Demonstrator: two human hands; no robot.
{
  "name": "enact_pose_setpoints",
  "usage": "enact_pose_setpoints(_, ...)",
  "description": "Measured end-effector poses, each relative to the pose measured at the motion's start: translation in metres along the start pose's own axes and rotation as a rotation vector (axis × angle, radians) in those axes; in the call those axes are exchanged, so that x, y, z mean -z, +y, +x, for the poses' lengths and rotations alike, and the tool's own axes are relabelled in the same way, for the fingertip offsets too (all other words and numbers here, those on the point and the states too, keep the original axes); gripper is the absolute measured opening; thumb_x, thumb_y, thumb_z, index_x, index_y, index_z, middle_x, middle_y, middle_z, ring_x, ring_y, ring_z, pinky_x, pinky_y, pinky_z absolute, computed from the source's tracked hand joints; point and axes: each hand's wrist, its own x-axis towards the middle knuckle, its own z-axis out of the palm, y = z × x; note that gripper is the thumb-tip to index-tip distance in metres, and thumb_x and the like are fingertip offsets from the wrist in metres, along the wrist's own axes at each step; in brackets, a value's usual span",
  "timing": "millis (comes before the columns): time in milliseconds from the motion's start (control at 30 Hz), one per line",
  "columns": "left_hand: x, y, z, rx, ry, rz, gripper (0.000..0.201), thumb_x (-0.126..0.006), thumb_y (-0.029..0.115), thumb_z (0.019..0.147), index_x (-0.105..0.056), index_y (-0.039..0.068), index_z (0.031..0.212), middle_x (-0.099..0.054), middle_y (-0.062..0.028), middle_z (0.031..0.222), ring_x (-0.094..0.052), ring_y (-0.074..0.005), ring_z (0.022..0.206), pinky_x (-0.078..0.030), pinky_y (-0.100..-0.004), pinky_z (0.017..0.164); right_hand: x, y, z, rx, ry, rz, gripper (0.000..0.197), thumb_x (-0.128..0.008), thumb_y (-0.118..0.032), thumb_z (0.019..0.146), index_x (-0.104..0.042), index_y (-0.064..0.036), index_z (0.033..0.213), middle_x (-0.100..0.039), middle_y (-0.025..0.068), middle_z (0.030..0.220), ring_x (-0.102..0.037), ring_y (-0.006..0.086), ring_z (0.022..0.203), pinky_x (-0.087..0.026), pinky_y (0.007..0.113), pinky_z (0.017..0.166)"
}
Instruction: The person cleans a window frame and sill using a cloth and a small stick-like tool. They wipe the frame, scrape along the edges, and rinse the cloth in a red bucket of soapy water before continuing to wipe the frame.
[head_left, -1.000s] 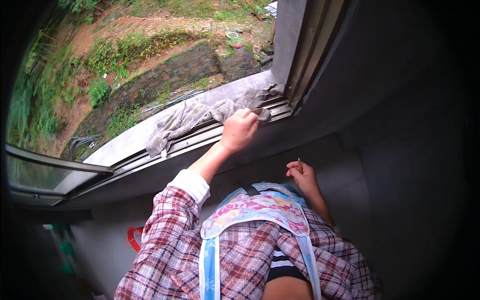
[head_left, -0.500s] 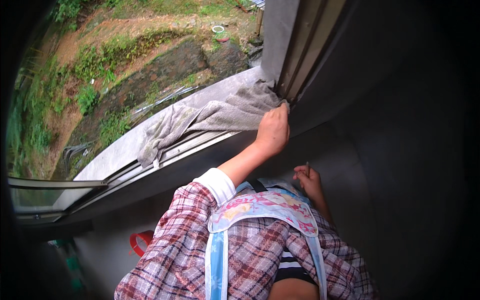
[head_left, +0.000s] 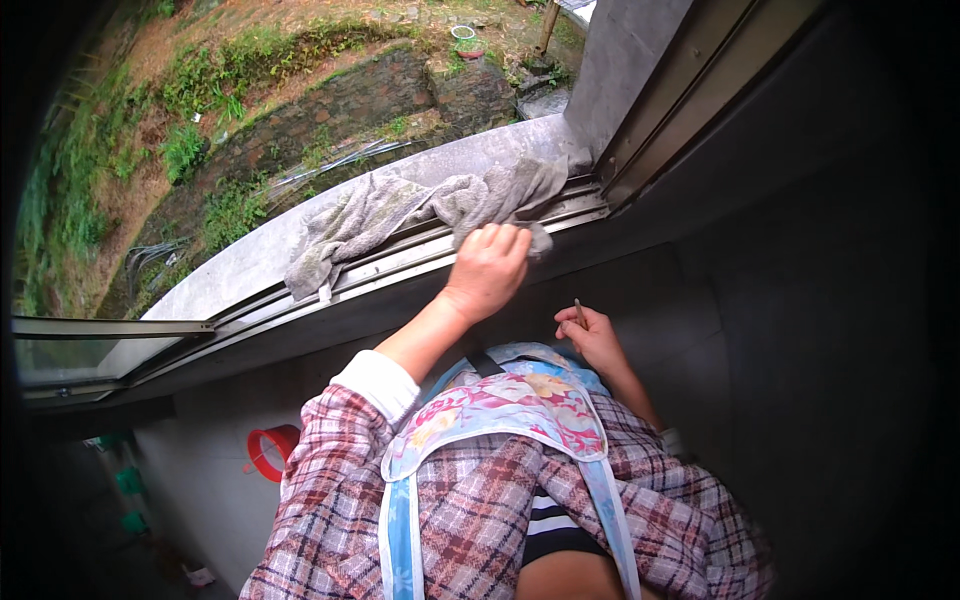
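A grey towel (head_left: 370,215) lies rumpled and twisted along the window sill, partly over the metal window track (head_left: 400,260). My left hand (head_left: 490,265) is closed on the towel's near edge, pressing it against the track; a bit of the cloth pokes out to the right of the fingers. Lower and to the right, apart from the sill, my right hand (head_left: 597,340) pinches a thin, light-brown stick (head_left: 580,313) pointing up. Most of the stick is hidden by the fingers, so its kind is unclear.
The upright window frame (head_left: 670,110) rises at the right end of the track. A sliding pane's edge (head_left: 110,328) stands at the left. Down on the floor at the left sits a red bucket (head_left: 270,455). Outside lie a stone wall (head_left: 330,110) and a grassy slope.
My left hand has drawn the towel's near edge leftward from the corner by the upright frame, uncovering the track's right end. The towel is more bunched. My right hand still holds the stick.
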Motion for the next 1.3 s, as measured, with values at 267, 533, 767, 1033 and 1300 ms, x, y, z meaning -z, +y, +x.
enact_pose_setpoints(267, 0.069, -0.102, -0.041, 0.480, 0.047, -0.450, 0.013, -0.052, 0.014, 0.097, -0.061, 0.005, 0.102, -0.065, -0.0114, 0.090, -0.065, -0.0301, 0.089, -0.051, -0.0448, 0.083, 0.000, 0.004, -0.002, 0.042, 0.041, -0.033, 0.013, -0.059, -0.004, 0.093, -0.066, 0.0004, 0.103, -0.066, 0.0027, 0.083, -0.063, 0.0093, 0.077, -0.051, 0.025, 0.073)
enact_pose_setpoints(533, 0.074, -0.007, 0.080, 0.707, 0.236, -1.881, 0.026, -0.046, 0.020, 0.104, -0.061, 0.000, 0.113, -0.066, -0.0130, 0.110, -0.064, -0.0232, 0.105, -0.048, -0.0380, 0.099, 0.002, 0.010, -0.010, 0.057, 0.099, -0.048, 0.015, -0.058, -0.006, 0.094, -0.066, 0.0010, 0.104, -0.066, 0.0038, 0.082, -0.064, 0.0103, 0.077, -0.051, 0.026, 0.074)
enact_pose_setpoints(767, -0.037, 0.011, 0.091, -0.190, -0.130, -0.210, 0.048, -0.069, 0.024, 0.084, -0.058, -0.001, 0.123, -0.056, -0.0185, 0.130, -0.050, -0.0341, 0.123, -0.041, -0.0419, 0.100, 0.017, 0.035, -0.030, 0.024, 0.235, -0.021, 0.017, -0.058, -0.008, 0.096, -0.066, -0.0011, 0.109, -0.069, 0.0036, 0.084, -0.061, 0.0085, 0.073, -0.046, 0.023, 0.065)
enact_pose_setpoints(1033, -0.036, 0.017, 0.088, -0.287, -0.179, -0.023, 0.056, -0.070, 0.019, 0.077, -0.054, -0.002, 0.127, -0.057, -0.0153, 0.120, -0.053, -0.0295, 0.113, -0.043, -0.0389, 0.093, 0.012, 0.058, -0.029, 0.043, 0.241, 0.053, 0.015, -0.061, -0.009, 0.095, -0.066, -0.0048, 0.108, -0.068, 0.0015, 0.081, -0.047, 0.0041, 0.055, -0.038, 0.020, 0.050)
enact_pose_setpoints(1300, -0.016, -0.009, 0.045, -0.202, -0.116, 0.012, 0.043, -0.071, 0.018, 0.078, -0.058, 0.002, 0.116, -0.058, -0.0096, 0.103, -0.059, -0.0256, 0.095, -0.047, -0.0371, 0.079, -0.002, 0.029, -0.004, -0.016, 0.096, 0.000, 0.014, -0.061, -0.010, 0.095, -0.067, 0.0002, 0.104, -0.067, 0.0036, 0.082, -0.064, 0.0101, 0.076, -0.050, 0.025, 0.070)
